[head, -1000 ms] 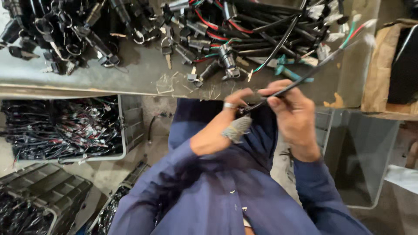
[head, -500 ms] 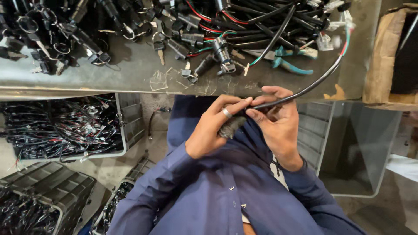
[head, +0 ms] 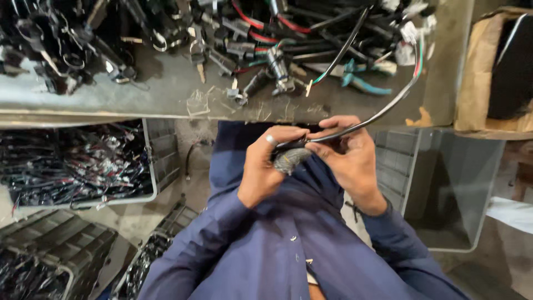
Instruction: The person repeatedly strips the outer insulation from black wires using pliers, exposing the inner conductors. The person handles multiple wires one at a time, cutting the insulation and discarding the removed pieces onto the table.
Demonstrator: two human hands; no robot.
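**Two hands, one cable, one messy bench**

Head view, the only one here. Two hands together at centre: left hand [head: 265, 169] at about 9 o'clock of the right hand [head: 348, 158], both pinched on the same black sheathed cable [head: 383, 114]. It sits right between the fingertips, then arcs off toward 1 o'clock, ending in red and green wires by a white connector [head: 410, 32]. The left hand also grips a grey metal cylinder [head: 290, 160].

One pair of teal-handled pliers [head: 363, 83] at 12 o'clock on the grey workbench [head: 166, 94]. One brown cardboard box [head: 480, 72] at 2 o'clock, one clear bin [head: 455, 189] at 3, one parts crate [head: 83, 166] at 9. No labels I can make out.
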